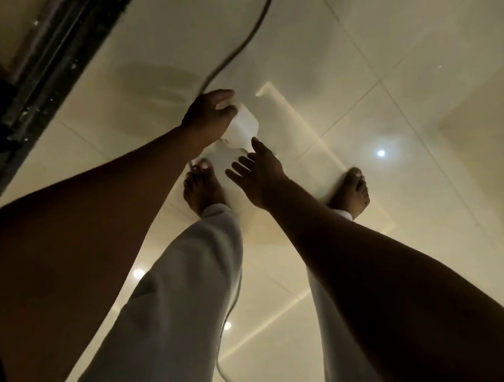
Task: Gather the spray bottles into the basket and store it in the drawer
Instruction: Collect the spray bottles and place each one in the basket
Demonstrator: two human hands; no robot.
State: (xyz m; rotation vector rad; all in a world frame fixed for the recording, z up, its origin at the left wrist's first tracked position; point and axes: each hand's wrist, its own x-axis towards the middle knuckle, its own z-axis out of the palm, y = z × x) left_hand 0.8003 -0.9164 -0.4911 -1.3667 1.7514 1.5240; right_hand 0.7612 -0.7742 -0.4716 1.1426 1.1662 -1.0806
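White translucent plastic spray bottle (240, 137), frame centre, is gripped by the left hand (209, 120); right hand (258, 171) is spread, empty. It could be dropped on the glossy tiled floor (385, 52) if jostled.

Bare tiles (385, 52) right; dark frame (45, 66) blocks left.

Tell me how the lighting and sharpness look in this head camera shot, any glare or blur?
Head view: dim, warm light; both forearms nearly silhouetted. The glossy tiled floor mirrors ceiling lights as bright glare spots. The dark frame at upper left is smeared by motion blur. The left hand grips a whitish container too washed out to identify; the right hand is open beside it. Wide-angle stretch at the edges.
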